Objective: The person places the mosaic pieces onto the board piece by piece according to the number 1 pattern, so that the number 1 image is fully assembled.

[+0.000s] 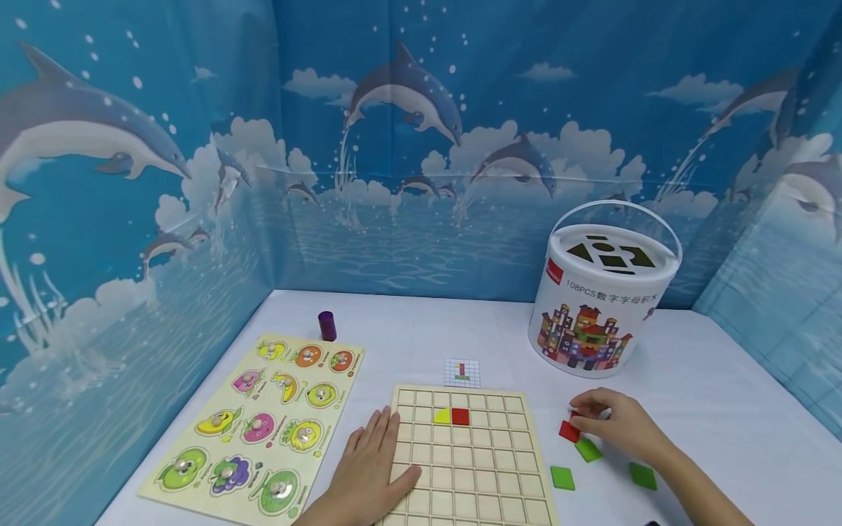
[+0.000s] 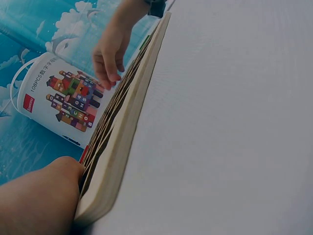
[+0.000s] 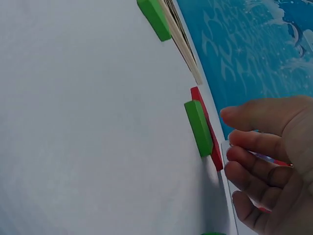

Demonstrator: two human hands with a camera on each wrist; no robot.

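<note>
Bright, even light with soft shadows; head view bends at edges, wrist views dimmer, blurred.

— What sort of place is this?
— A staged play corner: a white tabletop (image 1: 710,380) walled on three sides by a dolphin-and-sea backdrop (image 1: 421,146).
— What else shows it?
— Children's toys — a fruit peg puzzle (image 1: 259,424), a wooden grid board (image 1: 463,467), a block bucket (image 1: 595,299).

The grid board (image 1: 463,467) lies on the table (image 1: 723,409) before me, the fruit puzzle (image 1: 256,424) to its left, the pattern card (image 1: 462,372) just behind it, the bucket (image 1: 595,307) behind right, loose tiles (image 1: 562,478) right of the board.
</note>
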